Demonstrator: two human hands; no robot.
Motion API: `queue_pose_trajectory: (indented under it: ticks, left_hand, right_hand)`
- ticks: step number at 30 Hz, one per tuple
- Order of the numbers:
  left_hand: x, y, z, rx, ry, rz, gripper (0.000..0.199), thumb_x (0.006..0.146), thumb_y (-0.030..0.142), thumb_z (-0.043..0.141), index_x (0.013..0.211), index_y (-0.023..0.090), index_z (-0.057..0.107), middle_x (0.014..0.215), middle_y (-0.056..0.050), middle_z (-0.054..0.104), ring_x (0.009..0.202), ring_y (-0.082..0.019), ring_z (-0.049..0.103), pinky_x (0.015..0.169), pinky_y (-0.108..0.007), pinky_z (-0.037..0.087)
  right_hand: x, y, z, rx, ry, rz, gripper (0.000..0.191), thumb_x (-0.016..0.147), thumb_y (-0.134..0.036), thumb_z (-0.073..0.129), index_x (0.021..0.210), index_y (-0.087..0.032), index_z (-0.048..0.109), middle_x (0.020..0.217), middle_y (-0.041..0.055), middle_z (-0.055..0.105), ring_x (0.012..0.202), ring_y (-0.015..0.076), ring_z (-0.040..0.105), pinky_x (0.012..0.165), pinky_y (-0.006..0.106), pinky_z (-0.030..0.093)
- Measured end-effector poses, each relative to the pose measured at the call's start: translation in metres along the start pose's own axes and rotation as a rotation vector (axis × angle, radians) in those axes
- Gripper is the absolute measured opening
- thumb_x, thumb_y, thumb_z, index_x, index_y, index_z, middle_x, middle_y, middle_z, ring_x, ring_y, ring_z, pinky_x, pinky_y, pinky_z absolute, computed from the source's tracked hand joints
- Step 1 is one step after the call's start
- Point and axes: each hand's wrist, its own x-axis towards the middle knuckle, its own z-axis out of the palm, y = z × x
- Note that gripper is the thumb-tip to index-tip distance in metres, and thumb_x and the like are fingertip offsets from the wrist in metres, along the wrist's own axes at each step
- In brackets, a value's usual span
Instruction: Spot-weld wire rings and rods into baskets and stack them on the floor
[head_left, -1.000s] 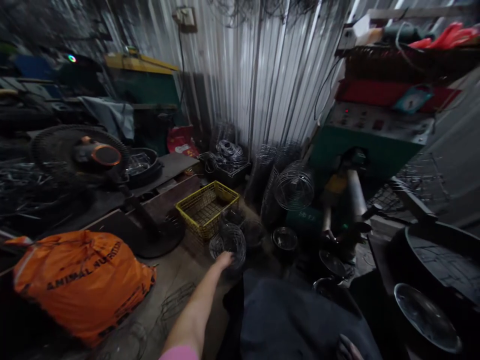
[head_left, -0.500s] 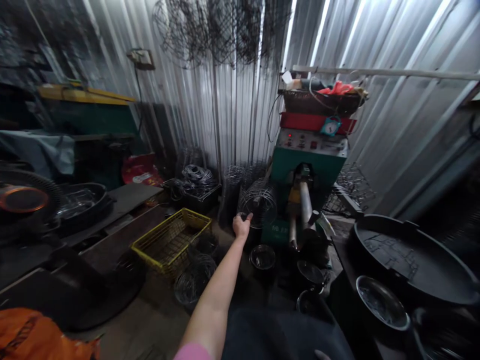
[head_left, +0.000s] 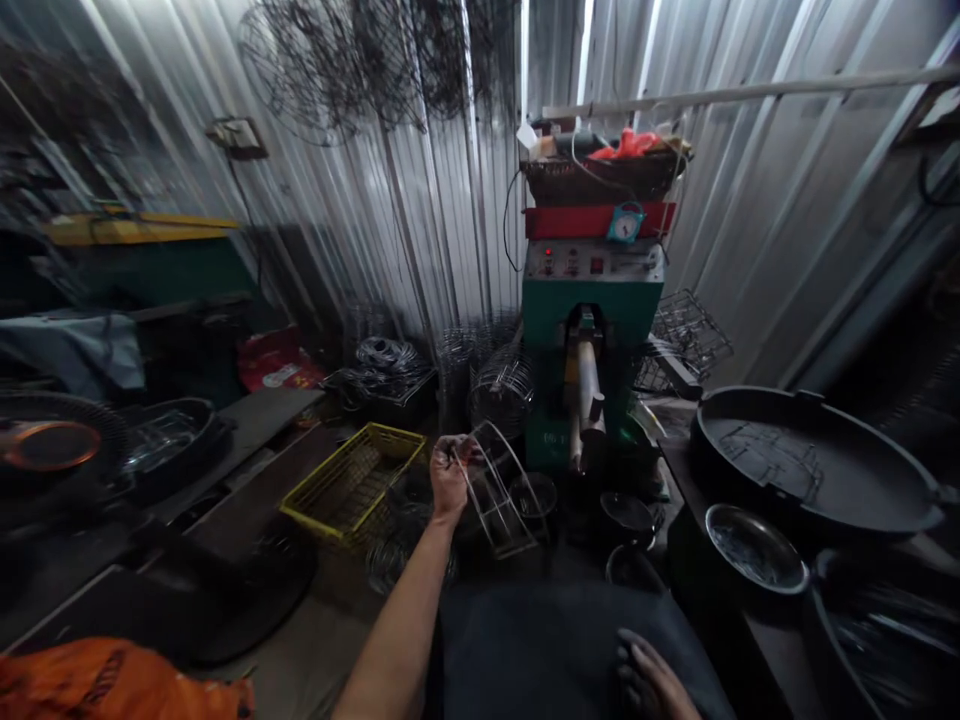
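My left hand (head_left: 448,468) is stretched out ahead, fingers closed on the upper end of a bent wire frame (head_left: 495,510). The frame hangs tilted to the right of that hand, with long side wires and crosswires. Just behind it stands a bundle of wire rings (head_left: 501,385). My right hand (head_left: 649,675) is low over the dark cloth on my lap (head_left: 525,640), its fingers stretched out and holding nothing that I can see. Part of that hand is cut off by the picture's lower edge.
A green machine (head_left: 544,340) with a horizontal bar (head_left: 588,375) stands ahead. To the left are a yellow crate (head_left: 304,510) and a fan (head_left: 52,440). On the right are a large round pan (head_left: 862,500) and a metal bowl (head_left: 724,525). Wire coils (head_left: 390,360) lie behind.
My left hand, earlier reaching to the wire rings, has come back and now holds a wire frame. More of my right hand shows at the lower edge. The view has shifted.
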Motion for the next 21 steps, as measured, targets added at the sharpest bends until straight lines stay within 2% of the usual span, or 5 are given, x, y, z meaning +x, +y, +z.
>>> queue_pose_trajectory:
  ticks: [6,10,14,17,21]
  left_hand:
    - [-0.097,0.01,-0.001,0.295,-0.231,-0.187,0.019,0.066,0.033,0.064,0.067,0.016,0.055,0.064,0.001,0.055,0.06,-0.01,0.051,0.059,-0.022,0.041]
    - [-0.122,0.004,0.008,0.466,-0.282,-0.255,0.02,0.065,0.034,0.065,0.07,0.015,0.058,0.063,0.0,0.055,0.06,-0.011,0.051,0.06,-0.023,0.041]
    - [-0.127,0.004,-0.001,0.49,-0.371,-0.396,0.031,0.062,0.033,0.067,0.087,0.016,0.06,0.084,-0.005,0.062,0.078,-0.017,0.057,0.072,-0.028,0.044]
    - [-0.137,0.012,-0.007,0.532,-0.277,-0.426,0.036,0.064,0.035,0.066,0.094,0.017,0.059,0.093,-0.007,0.062,0.087,-0.018,0.057,0.08,-0.03,0.041]
    - [-0.162,0.023,0.012,0.305,-0.284,-0.64,0.034,0.072,0.042,0.056,0.095,0.015,0.057,0.086,-0.006,0.063,0.083,-0.017,0.058,0.078,-0.031,0.042]
  right_hand:
    - [-0.01,-0.064,0.058,-0.079,-0.181,-0.219,0.047,0.065,-0.051,0.062,0.103,-0.023,0.061,0.104,0.0066,0.06,0.096,0.0197,0.054,0.084,0.03,0.04]
    - [-0.025,-0.082,0.09,-0.049,-0.299,-0.216,0.037,0.07,-0.043,0.061,0.098,-0.019,0.061,0.075,0.0031,0.062,0.067,0.0132,0.057,0.063,0.025,0.044]
    - [-0.025,-0.079,0.089,-0.011,-0.216,-0.192,0.032,0.069,-0.042,0.062,0.091,-0.017,0.061,0.057,-0.0021,0.054,0.047,0.0072,0.046,0.044,0.018,0.035]
    - [-0.015,-0.075,0.076,0.031,-0.142,-0.242,0.033,0.07,-0.043,0.06,0.091,-0.017,0.06,0.056,-0.0024,0.052,0.047,0.0073,0.045,0.042,0.018,0.034]
    - [-0.017,-0.062,0.074,-0.037,-0.076,-0.371,0.033,0.077,-0.045,0.051,0.096,-0.019,0.059,0.057,-0.0027,0.052,0.05,0.0089,0.047,0.046,0.02,0.038]
